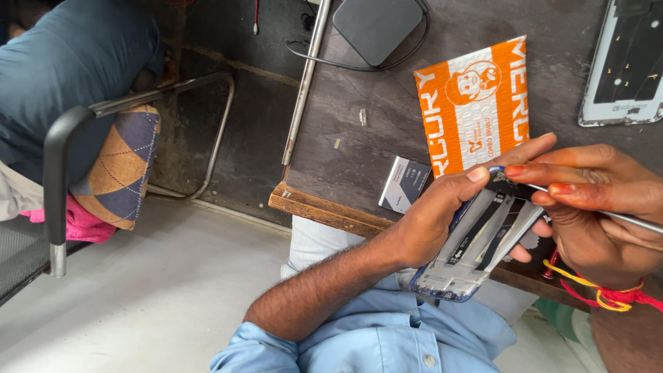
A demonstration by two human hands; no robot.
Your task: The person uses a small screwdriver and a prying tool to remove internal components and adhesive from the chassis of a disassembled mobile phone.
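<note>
Both hands' fingers closed: left hand gripping opened phone, right hand pinching metal tool

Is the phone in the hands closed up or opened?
Opened. The phone has its back off: bare frame and internal strips show. The left hand cradles it while the right hand holds a thin metal tool at its top.
</note>
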